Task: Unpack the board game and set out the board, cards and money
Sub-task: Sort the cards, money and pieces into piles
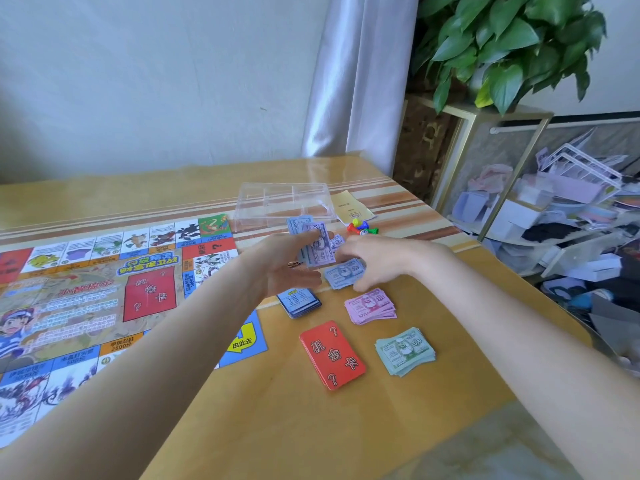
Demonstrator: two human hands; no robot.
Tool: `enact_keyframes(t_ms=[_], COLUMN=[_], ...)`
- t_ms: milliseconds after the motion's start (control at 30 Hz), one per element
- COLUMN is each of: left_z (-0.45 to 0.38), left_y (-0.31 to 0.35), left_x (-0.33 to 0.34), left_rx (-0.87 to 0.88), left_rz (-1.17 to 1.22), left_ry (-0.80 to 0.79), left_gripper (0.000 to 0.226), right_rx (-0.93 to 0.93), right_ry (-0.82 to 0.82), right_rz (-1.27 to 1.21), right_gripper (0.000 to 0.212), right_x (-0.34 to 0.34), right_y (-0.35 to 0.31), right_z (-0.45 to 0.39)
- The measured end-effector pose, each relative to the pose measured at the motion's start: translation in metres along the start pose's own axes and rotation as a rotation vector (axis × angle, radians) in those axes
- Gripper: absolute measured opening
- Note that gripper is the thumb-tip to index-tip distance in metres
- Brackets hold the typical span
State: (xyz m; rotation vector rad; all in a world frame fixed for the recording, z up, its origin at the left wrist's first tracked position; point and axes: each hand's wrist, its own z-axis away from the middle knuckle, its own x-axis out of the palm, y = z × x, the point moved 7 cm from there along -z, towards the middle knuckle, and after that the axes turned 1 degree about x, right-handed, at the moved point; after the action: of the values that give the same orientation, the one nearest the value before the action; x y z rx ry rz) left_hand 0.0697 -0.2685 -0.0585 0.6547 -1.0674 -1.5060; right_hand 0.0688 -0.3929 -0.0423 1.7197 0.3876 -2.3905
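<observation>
A: Left hand [294, 261]: gripping a fanned wad of blue-violet banknotes [317, 249], thumb across the top. Right hand [367, 263]: fingers curling onto the blue note pile [343, 273] lying on the table [277, 410].

B: Handling: squaring edges before laying down, probably; keeping denominations apart.

A: Lying near: pink notes [370, 306], green notes [405, 351], red chance cards [332, 355], blue cards [299, 303].

B: Orientation: held wad's long axis running toward the clear tray [284, 202]; board [86, 289] spreading left; pawns [360, 228] beyond.

red cards [332, 355], pink [370, 306], seemingly green money [405, 351]
</observation>
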Motion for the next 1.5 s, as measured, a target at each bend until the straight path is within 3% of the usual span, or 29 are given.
enact_keyframes(t_ms=[133, 467, 533, 633, 700, 900, 1067, 1167, 1333, 1433, 1500], left_z=[0.003, 0.004, 0.005, 0.006, 0.005, 0.003, -0.005, -0.007, -0.009, -0.011, -0.011], left_y=[-0.003, -0.002, 0.003, 0.004, 0.004, 0.013, 0.023, 0.023, 0.016, 0.011, 0.009], left_x=[0.005, 0.001, -0.005, -0.013, -0.015, -0.010, -0.033, -0.044, -0.045, -0.045, -0.044], left_rx=[-0.020, 0.064, 0.118, 0.138, 0.143, 0.190, 0.223, 0.206, 0.143, 0.102, 0.089], left_rz=[0.049, 0.012, 0.024, 0.029, -0.027, -0.087, 0.094, 0.089, 0.102, 0.124, 0.097], left_ry=[-0.036, -0.019, -0.017, -0.014, 0.014, 0.005, 0.041, 0.022, -0.067, -0.087, -0.096], left_gripper=[0.018, 0.014, 0.011, 0.015, 0.017, 0.009, 0.018, 0.017, 0.014, 0.013, 0.017], right_rx=[-0.013, -0.049, -0.031, -0.019, -0.025, 0.028, 0.245, 0.448, 0.470, 0.445, 0.311], right_ry=[0.084, 0.117, 0.220, 0.433, 0.454, 0.390, 0.590, 0.672, 0.556, 0.603, 0.648], right_rz=[0.050, 0.010, -0.117, -0.633, -0.862, -0.933, -1.237, -1.068, -0.440, -0.416, -0.629], right_gripper=[0.051, 0.046, 0.040, 0.012, 0.012, 0.004, 0.011, 0.017, 0.010, 0.009, 0.006], right_x=[0.003, 0.004, -0.010, -0.039, -0.046, -0.034, -0.024, -0.013, -0.006, -0.018, -0.033], right_y=[-0.005, 0.000, 0.006, 0.010, 0.006, -0.002, 0.028, 0.041, 0.032, 0.031, 0.022], right_z=[-0.005, -0.004, -0.001, 0.013, 0.015, -0.001, -0.019, -0.033, -0.048, -0.044, -0.038])
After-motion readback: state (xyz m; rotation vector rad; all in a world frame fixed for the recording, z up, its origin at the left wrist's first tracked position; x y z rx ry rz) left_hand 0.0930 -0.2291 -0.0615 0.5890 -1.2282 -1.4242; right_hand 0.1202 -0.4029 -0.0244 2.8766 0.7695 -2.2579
